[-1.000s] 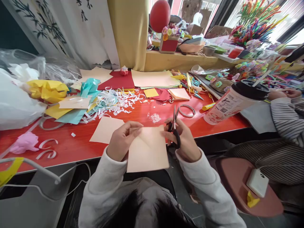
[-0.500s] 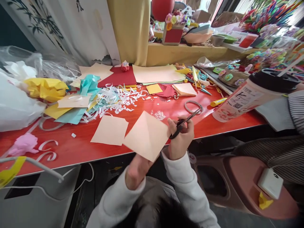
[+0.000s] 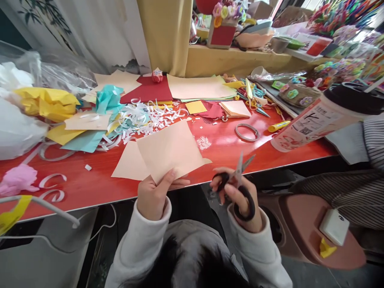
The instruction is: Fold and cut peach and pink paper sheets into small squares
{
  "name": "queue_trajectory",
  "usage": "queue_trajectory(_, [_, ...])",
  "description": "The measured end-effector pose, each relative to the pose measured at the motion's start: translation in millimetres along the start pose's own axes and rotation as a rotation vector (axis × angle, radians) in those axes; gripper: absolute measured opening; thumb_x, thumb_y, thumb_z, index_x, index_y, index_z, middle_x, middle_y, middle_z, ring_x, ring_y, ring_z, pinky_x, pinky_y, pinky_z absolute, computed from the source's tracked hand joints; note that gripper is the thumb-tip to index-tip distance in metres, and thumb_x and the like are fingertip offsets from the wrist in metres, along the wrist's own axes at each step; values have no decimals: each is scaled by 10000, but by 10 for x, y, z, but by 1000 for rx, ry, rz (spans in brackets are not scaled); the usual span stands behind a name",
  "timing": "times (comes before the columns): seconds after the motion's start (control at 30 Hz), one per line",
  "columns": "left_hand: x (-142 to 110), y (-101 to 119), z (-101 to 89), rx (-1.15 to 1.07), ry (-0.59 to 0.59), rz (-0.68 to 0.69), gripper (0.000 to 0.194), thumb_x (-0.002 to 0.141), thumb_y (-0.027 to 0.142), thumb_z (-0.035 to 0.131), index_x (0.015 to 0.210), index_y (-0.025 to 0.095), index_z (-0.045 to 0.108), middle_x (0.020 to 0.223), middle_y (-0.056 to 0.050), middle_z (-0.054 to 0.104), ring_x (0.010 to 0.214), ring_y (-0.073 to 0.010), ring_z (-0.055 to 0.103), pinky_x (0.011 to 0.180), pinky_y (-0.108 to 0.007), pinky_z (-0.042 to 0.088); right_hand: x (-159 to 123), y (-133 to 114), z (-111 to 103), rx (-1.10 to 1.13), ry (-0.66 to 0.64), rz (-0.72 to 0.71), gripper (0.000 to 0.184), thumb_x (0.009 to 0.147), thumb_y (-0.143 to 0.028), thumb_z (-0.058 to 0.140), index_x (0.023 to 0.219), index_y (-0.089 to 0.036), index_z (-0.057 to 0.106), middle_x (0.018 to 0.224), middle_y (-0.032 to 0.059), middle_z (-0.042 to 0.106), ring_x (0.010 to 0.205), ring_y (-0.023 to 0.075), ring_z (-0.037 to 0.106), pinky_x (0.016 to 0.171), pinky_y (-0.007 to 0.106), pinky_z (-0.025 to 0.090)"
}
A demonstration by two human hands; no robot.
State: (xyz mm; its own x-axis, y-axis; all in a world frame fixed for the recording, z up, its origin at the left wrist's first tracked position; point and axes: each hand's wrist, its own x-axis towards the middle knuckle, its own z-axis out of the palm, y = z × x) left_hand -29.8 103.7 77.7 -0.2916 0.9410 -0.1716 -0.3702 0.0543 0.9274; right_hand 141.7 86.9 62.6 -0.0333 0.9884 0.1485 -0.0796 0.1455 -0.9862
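Note:
My left hand (image 3: 157, 192) grips a pale peach sheet of paper (image 3: 171, 150) by its near edge, thumb on top and fingers beneath. The sheet is tilted up above the table's front edge and partly covers another peach paper piece (image 3: 127, 164) lying on the table. My right hand (image 3: 240, 196) holds black-handled scissors (image 3: 238, 176), with fingers through the handle loops. Their blades are parted and point up and away, to the right of the sheet and apart from it.
The red table (image 3: 186, 176) bears white paper shreds (image 3: 147, 120), a grey ring (image 3: 247, 132), a yellow glue-stick-like tube (image 3: 279, 126) and a large lidded cup (image 3: 318, 120). Crumpled yellow paper (image 3: 48, 103) lies at left. A person's striped sleeve (image 3: 373, 140) shows at right.
The peach sheet has turned and shifted left and up in my left hand. My right hand has moved away from the sheet, and the scissors' blades now stand parted.

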Motion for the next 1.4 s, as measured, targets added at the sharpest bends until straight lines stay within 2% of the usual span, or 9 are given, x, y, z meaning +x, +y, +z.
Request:
queue_trajectory(0.07, [-16,26,-44,7,-6,-7,159,590,226,742,610,102,645,506,-35,675,461,-198,657,469,-227,585,-140,-68,8,-146,-143,98,394,736,-415,647,1043,-172,600,761,33,622,656,142,560,532,236,453])
queue_trajectory(0.1, [-35,40,-57,18,-10,-6,147,600,221,736,604,103,648,501,-37,675,458,-195,656,465,-222,583,-191,-92,37,-239,-172,140,417,708,-422,671,1031,-166,611,749,32,625,643,143,558,557,248,458])
queue_trajectory(0.2, [-108,79,-78,44,-26,3,135,616,223,731,592,110,661,510,-41,680,452,-181,653,468,-205,578,-267,-120,165,-531,-127,169,426,656,-440,711,977,-169,643,707,19,627,575,128,531,546,253,432])
queue_trajectory(0.27, [-148,102,-92,56,-40,-6,143,609,232,739,577,113,667,524,-43,686,447,-167,649,476,-193,574,-273,-122,224,-636,-95,149,410,646,-434,720,959,-177,654,693,7,630,545,115,513,535,248,414])
queue_trajectory(0.43, [-202,163,-116,81,-48,-45,118,658,208,698,582,120,677,553,-37,697,479,-145,654,514,-187,574,-248,-169,199,-483,-115,215,423,621,-378,739,970,-155,653,671,7,632,561,126,541,550,238,429])
queue_trajectory(0.57, [-232,200,-108,105,-78,-37,119,685,180,663,581,124,678,555,-35,696,521,-164,670,519,-212,578,-232,-206,155,-398,-77,218,374,616,-381,727,886,-130,665,576,-5,577,496,109,472,484,228,381])
queue_trajectory(0.77, [-258,208,-81,83,-98,-73,132,696,167,641,576,136,686,554,-24,695,488,-149,655,504,-212,569,-223,-210,161,-438,-61,226,342,609,-369,724,845,-127,674,525,-22,507,487,102,411,486,235,351])
queue_trajectory(1.13, [-243,213,-87,117,-132,-119,161,707,159,634,556,140,687,548,-21,694,499,-138,656,525,-199,556,-229,-144,147,-354,-61,235,247,626,-321,733,784,-151,648,514,-42,463,497,93,388,476,222,317])
queue_trajectory(1.4, [-232,223,-86,137,-132,-106,191,718,153,617,536,140,676,536,-26,688,476,-153,651,477,-224,550,-239,-167,204,-381,-33,254,253,664,-379,710,672,-158,585,464,-52,411,439,84,377,435,221,288])
